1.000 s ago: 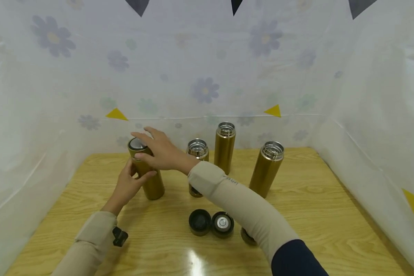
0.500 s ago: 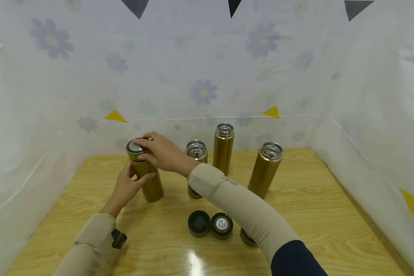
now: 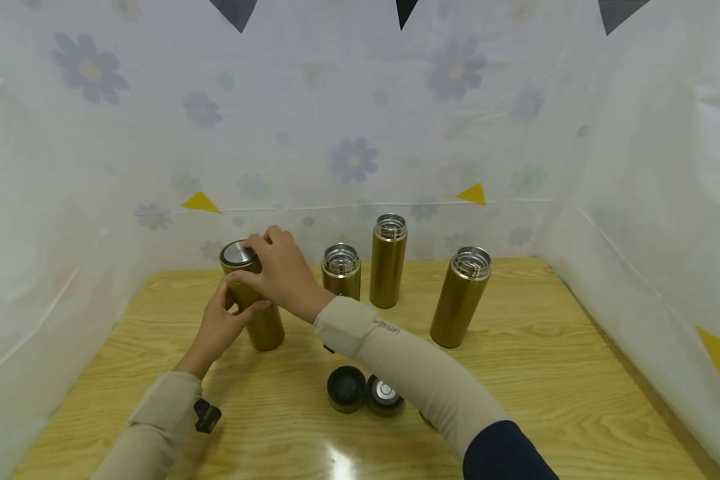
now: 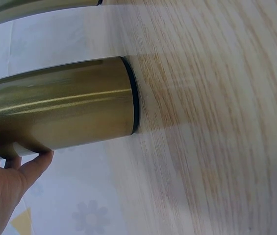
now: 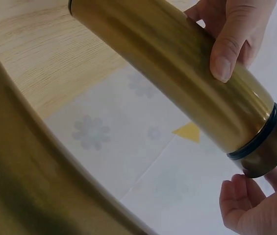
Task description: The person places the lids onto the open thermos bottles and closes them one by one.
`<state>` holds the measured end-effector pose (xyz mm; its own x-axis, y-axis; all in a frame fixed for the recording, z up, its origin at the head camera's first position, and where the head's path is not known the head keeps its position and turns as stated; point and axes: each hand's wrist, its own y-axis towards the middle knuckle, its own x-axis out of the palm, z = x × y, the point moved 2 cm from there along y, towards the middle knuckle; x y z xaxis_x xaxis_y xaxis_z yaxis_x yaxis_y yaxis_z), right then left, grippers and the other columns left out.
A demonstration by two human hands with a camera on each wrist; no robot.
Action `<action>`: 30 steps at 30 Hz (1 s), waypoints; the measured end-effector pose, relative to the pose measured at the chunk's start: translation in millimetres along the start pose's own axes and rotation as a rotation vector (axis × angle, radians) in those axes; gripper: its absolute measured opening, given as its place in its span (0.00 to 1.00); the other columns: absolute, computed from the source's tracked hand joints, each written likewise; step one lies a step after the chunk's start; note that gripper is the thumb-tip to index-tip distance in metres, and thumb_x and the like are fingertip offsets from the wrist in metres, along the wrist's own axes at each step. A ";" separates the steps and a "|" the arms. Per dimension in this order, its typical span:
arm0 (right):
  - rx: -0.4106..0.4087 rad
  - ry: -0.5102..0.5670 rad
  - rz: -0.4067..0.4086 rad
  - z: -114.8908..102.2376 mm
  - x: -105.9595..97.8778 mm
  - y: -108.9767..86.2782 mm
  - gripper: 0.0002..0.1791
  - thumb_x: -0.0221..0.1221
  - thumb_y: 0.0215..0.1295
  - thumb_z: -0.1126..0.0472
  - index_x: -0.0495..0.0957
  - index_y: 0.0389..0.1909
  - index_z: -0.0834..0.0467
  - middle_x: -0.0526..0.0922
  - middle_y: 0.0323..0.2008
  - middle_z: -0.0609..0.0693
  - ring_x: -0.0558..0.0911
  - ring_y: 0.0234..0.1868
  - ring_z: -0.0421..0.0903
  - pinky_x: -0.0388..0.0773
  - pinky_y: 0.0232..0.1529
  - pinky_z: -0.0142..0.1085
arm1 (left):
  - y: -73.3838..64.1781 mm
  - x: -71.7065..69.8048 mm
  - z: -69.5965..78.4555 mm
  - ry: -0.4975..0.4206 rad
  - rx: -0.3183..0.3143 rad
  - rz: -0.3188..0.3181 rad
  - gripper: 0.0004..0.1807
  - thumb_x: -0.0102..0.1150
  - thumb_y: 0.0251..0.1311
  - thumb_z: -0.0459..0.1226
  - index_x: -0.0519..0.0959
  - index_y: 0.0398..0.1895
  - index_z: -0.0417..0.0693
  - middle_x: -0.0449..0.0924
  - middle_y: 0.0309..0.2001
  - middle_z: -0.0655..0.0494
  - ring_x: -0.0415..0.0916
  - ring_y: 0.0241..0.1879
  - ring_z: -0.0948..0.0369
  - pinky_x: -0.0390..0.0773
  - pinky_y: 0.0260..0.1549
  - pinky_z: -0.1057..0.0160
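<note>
A gold thermos bottle (image 3: pixel 267 332) stands upright at the left of the table. My left hand (image 3: pixel 217 328) grips its body, thumb towards the front. At the top, my right hand (image 3: pixel 288 277) holds the lid (image 3: pixel 238 253) between thumb and fingers; the lid has a silvery top. The right wrist view shows a dark ring between the lid (image 5: pixel 264 157) and the bottle's body (image 5: pixel 177 63), with the right fingers (image 5: pixel 241 193) curled close under the lid. In the left wrist view the bottle's base (image 4: pixel 128 98) rests on the wood.
Three lidless gold bottles stand to the right: one near (image 3: pixel 341 277), one farther back (image 3: pixel 388 273) and one at the right (image 3: pixel 461 300). Two loose lids, one dark (image 3: pixel 346 389) and one with a silvery centre (image 3: pixel 384 393), lie in front. The right sleeve (image 3: pixel 420 360) nearly hides another lid.
My right hand has turned about the lid, its wrist shifting towards me and its fingers now higher at the back. The left hand and the bottle have stayed put.
</note>
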<state>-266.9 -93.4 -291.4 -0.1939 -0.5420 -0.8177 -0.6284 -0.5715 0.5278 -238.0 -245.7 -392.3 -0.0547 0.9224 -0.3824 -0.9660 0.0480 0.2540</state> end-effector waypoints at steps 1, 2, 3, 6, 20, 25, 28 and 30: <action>0.005 -0.016 -0.004 -0.7 -0.3 0.2 0.29 0.59 0.60 0.38 0.75 0.54 0.54 0.69 0.36 0.46 0.66 0.35 0.40 0.65 0.34 0.27 | 0.0 -0.2 0.3 -0.002 -0.001 -0.001 0.43 0.62 0.63 0.40 0.49 0.75 0.53 0.63 0.65 0.42 0.63 0.64 0.43 0.65 0.59 0.35; 0.011 -0.035 -0.012 -1.1 -1.1 0.0 0.29 0.58 0.60 0.37 0.75 0.54 0.53 0.70 0.38 0.47 0.68 0.37 0.41 0.67 0.36 0.27 | 0.0 -0.4 0.6 -0.001 -0.002 -0.003 0.43 0.62 0.63 0.41 0.49 0.75 0.53 0.63 0.65 0.42 0.63 0.64 0.43 0.65 0.60 0.36; 0.017 -0.043 -0.030 -1.4 -2.2 -0.2 0.30 0.57 0.61 0.36 0.74 0.55 0.53 0.71 0.42 0.49 0.70 0.41 0.43 0.70 0.39 0.29 | -0.1 -0.4 0.6 0.001 -0.005 -0.003 0.42 0.62 0.63 0.41 0.49 0.75 0.53 0.63 0.65 0.43 0.63 0.64 0.43 0.65 0.60 0.36; 0.005 -0.031 -0.132 0.0 -4.8 1.7 0.34 0.53 0.65 0.36 0.66 0.65 0.50 0.68 0.60 0.54 0.70 0.59 0.49 0.73 0.55 0.38 | 0.0 -0.5 -0.4 0.004 -0.007 -0.004 0.40 0.61 0.63 0.42 0.52 0.74 0.52 0.64 0.65 0.43 0.63 0.64 0.44 0.65 0.60 0.37; -0.150 0.163 -0.590 12.4 -13.0 17.8 0.32 0.43 0.76 0.57 0.45 0.76 0.44 0.36 0.76 0.55 0.47 0.75 0.51 0.54 0.73 0.42 | -1.9 -3.4 -7.1 0.005 -0.001 -0.005 0.41 0.61 0.63 0.45 0.51 0.74 0.57 0.63 0.66 0.45 0.63 0.65 0.44 0.66 0.58 0.35; -0.164 0.102 -0.534 12.6 -11.0 15.9 0.29 0.42 0.76 0.57 0.51 0.75 0.45 0.48 0.74 0.57 0.60 0.71 0.52 0.65 0.67 0.39 | 0.3 -1.8 -7.0 0.010 -0.001 -0.011 0.41 0.62 0.62 0.46 0.51 0.74 0.55 0.63 0.66 0.45 0.63 0.65 0.44 0.66 0.58 0.36; -0.154 0.093 -0.450 12.4 -11.2 13.3 0.28 0.46 0.75 0.54 0.56 0.74 0.46 0.56 0.70 0.57 0.66 0.66 0.50 0.69 0.62 0.37 | 0.7 -1.1 -6.6 0.009 -0.001 -0.009 0.41 0.62 0.62 0.46 0.51 0.74 0.55 0.63 0.66 0.45 0.63 0.65 0.44 0.66 0.58 0.35; -0.133 0.090 -0.393 12.3 -11.1 11.3 0.28 0.48 0.73 0.50 0.59 0.72 0.47 0.60 0.67 0.56 0.70 0.61 0.47 0.72 0.58 0.35 | 0.8 -0.6 -6.2 0.010 -0.003 -0.009 0.41 0.62 0.62 0.46 0.51 0.74 0.55 0.63 0.66 0.45 0.62 0.65 0.44 0.66 0.59 0.35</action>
<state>-281.1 -86.2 -279.1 0.1111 -0.3149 -0.9426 -0.5379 -0.8166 0.2094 -240.3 -248.6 -397.4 -0.0486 0.9180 -0.3935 -0.9672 0.0551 0.2479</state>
